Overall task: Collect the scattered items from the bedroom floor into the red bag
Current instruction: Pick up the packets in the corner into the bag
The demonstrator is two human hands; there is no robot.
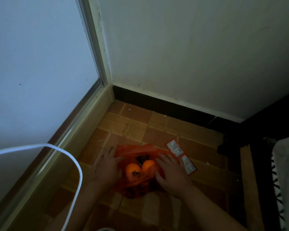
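Red bag (137, 189) lies on the wooden parquet floor (133, 127) in the corner of the room, low in the view at about 6 o'clock, its mouth spread and facing up. Inside it I see two orange fruits (148, 165) side by side, touching or nearly so, with dark items above and below them that the dim light leaves unidentified. My left hand (107, 165) rests at the bag's 9 o'clock edge, fingers straight and spread, flat against the plastic and the floor; it grasps nothing. My right hand (171, 174) rests at the bag's 3 o'clock edge, fingers likewise extended and splayed, pressing on the plastic without curling round it. Just beside the right hand, at its 1 o'clock, a strip of red-and-white sachets (181, 156) lies flat on the floor outside the bag, running diagonally, its near end close to my fingertips; I cannot tell whether it touches them. A white cable (77, 165) loops across the lower left of the view, well apart from the bag. A frosted glass door (40, 64) in a pale frame stands at 10 o'clock, a white wall (198, 55) with dark skirting at 12 o'clock, and dark furniture (257, 147) at 3 o'clock.
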